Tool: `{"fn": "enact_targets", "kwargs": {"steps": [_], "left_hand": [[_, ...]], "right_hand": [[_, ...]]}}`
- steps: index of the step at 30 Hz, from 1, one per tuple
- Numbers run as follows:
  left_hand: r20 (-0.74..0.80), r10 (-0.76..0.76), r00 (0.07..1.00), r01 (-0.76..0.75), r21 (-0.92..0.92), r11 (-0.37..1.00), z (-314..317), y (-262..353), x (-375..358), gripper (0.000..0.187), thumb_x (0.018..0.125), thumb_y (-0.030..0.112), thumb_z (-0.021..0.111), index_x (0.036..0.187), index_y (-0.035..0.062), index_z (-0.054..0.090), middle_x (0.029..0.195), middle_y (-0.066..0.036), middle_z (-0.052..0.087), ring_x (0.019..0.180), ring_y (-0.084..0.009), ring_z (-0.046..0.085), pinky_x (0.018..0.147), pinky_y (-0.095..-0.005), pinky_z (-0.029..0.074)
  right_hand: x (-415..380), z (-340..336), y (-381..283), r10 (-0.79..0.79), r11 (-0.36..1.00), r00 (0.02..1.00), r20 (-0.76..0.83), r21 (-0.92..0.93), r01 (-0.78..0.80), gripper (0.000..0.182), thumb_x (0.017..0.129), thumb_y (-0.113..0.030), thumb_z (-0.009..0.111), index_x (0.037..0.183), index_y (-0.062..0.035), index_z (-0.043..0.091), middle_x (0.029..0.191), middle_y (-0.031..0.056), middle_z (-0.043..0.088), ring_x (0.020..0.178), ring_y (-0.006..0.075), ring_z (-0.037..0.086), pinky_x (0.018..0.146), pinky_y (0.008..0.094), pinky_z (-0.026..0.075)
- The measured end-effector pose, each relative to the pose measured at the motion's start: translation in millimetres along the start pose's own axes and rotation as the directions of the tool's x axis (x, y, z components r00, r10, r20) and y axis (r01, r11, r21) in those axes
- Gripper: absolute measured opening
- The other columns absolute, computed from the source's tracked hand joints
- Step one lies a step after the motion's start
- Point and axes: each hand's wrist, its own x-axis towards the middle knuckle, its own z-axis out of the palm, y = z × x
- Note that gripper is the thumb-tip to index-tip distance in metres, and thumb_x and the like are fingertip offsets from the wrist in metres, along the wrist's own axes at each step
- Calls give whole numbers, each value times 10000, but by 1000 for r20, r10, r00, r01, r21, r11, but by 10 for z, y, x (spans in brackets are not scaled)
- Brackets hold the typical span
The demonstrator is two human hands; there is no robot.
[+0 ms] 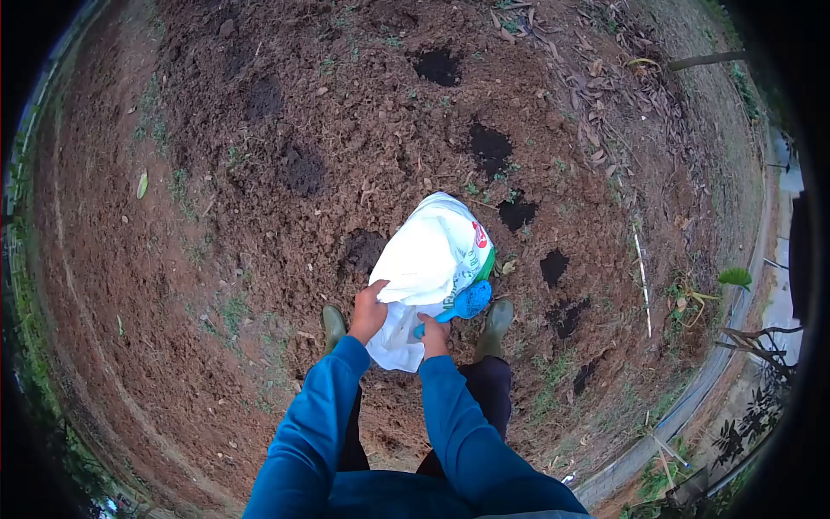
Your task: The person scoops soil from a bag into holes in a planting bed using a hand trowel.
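Observation:
Between my boots, a white plastic sack (425,257) with green and red print stands on the soil. My left hand (369,313) is closed on the sack's upper edge at its left side. In my right hand (435,334) is the handle of a blue hand trowel (472,299), its scoop pointing right across the front of the sack and specked with dark soil. The right fingers also lie against the sack's rim. What is inside the sack is hidden by its folded plastic.
Dark soil patches (490,149) run in rows through the brown tilled ground on both sides. A green boot (496,322) flanks the sack at right. A white stick (642,281), dry leaves (596,104) and a concrete edge (692,402) lie farther right.

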Motion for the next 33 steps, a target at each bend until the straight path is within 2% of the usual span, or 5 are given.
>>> {"fn": "enact_targets", "kwargs": {"steps": [4, 7, 10, 16, 33], "left_hand": [[-115, -484, 868, 173, -842, 511, -110, 235, -6, 234, 810, 61, 386, 949, -5, 562, 847, -81, 590, 755, -192, 561, 679, -298, 446], [49, -581, 813, 395, -779, 487, -223, 601, 110, 248, 797, 85, 404, 973, -15, 549, 852, -97, 584, 754, -183, 551, 689, -303, 439], [79, -479, 874, 351, -783, 513, -49, 529, 32, 240, 792, 98, 422, 938, -7, 581, 793, -54, 577, 661, -119, 480, 586, -254, 367], [47, -465, 884, 301, -818, 490, -572, 903, -740, 242, 810, 128, 470, 974, -17, 574, 826, -48, 584, 705, -109, 513, 618, -241, 397], [-176, -530, 829, 260, -718, 646, -3076, 1558, -2285, 181, 728, 38, 626, 901, -9, 608, 830, -31, 607, 730, -89, 547, 628, -228, 415]], "right_hand": [[-36, -156, -151, 31, 999, 999, 16, 14, -31, 361, 581, 30, 601, 920, -11, 487, 827, 85, 536, 727, 227, 534, 608, 351, 419], [-73, -225, -408, -77, 997, 997, 7, 8, 77, 210, 671, -85, 598, 855, -44, 506, 720, 45, 518, 632, 212, 531, 561, 344, 418], [-380, -444, -987, 201, 921, 906, 371, 242, -304, 177, 746, -149, 596, 881, -55, 529, 729, 43, 539, 653, 208, 554, 602, 357, 465], [-979, -1240, -1530, 39, 998, 917, 397, 35, -58, 300, 643, 21, 561, 938, 49, 517, 826, 113, 575, 730, 223, 582, 629, 326, 485], [-3518, 122, -1459, 191, 853, 806, 559, -502, 146, 232, 639, -14, 617, 862, 21, 563, 758, 68, 577, 655, 160, 544, 582, 285, 423]]}}
